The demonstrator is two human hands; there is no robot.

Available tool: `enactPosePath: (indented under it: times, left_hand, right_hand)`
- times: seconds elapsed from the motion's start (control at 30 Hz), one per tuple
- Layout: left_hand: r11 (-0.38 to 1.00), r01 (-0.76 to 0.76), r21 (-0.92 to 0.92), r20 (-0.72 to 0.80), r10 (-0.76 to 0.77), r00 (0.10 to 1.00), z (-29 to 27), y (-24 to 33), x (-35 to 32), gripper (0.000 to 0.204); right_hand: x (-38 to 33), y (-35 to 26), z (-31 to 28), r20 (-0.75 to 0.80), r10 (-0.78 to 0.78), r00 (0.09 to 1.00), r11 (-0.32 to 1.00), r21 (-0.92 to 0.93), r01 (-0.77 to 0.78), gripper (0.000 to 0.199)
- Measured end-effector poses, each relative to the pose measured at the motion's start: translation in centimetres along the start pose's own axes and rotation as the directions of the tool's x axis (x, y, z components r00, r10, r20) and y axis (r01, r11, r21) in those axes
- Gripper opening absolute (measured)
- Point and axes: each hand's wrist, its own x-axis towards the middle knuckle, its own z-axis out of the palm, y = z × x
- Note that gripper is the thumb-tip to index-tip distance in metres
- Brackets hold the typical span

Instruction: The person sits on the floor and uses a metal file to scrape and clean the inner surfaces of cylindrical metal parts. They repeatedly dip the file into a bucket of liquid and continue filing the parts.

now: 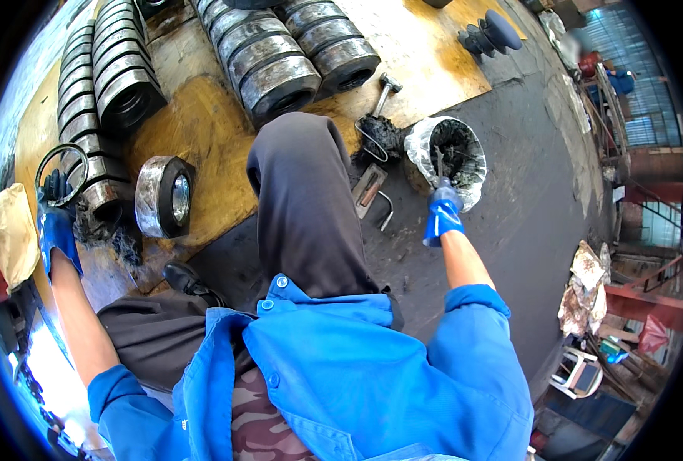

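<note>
At the left, my left hand (57, 207) in a blue glove closes its fingers on the lower edge of a thin dark ring (87, 169), held up beside a row of thick metal rings. On the right, my right hand (444, 206), also in a blue glove, grips the handle of a thin tool (439, 160). The tool's far end dips into black grease (458, 147) in a bucket (475, 175) lined with shiny plastic. A single thick metal ring (149, 198) with a bright bore stands between my left hand and my knee.
Rows of thick metal rings (276, 81) lie on a stained yellow-brown board (207, 115). A hammer (389, 86), a greasy black lump (383, 137) and a bent-handled tool (370, 190) lie left of the bucket. A black ribbed part (495, 34) stands far right; a tan package (14, 234) sits far left.
</note>
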Motion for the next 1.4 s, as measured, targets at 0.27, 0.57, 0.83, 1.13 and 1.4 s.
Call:
enactPosePath:
  times: [0.27,0.57,0.83,1.13,1.4]
  left_hand:
    - [0.953,0.202,0.227,-0.655,-0.005,0.756,2.1,0.0,1.0,0.042]
    - [0.929,0.279,0.245,-0.698,-0.031,0.715,1.9,-0.4,1.8,0.044]
    - [0.987,0.159,-0.036,-0.792,-0.126,0.598,-0.5,0.4,2.7,0.042]
    - [0.982,0.18,0.055,-0.666,-0.098,0.739,-10.0,-0.5,0.5,0.038]
    - [0.786,0.151,0.599,-0.305,0.05,0.951,-16.8,0.2,-0.6,0.039]
  right_hand:
    - [-3.5,-1.7,0.5,0.098,-0.048,0.994,0.994,-0.094,0.057,0.038]
    - [-9.1,2.2,0.3,0.067,-0.158,0.985,0.971,-0.171,0.168,0.041]
    - [-10.1,7.5,0.2,-0.153,-0.322,0.934,0.946,-0.001,0.325,0.045]
    - [-3.9,7.8,4.9,0.586,-0.132,0.8,-0.851,0.347,-0.394,0.037]
    - [-11.0,11.8,13.3,0.454,-0.314,0.834,-0.83,0.295,-0.473,0.033]
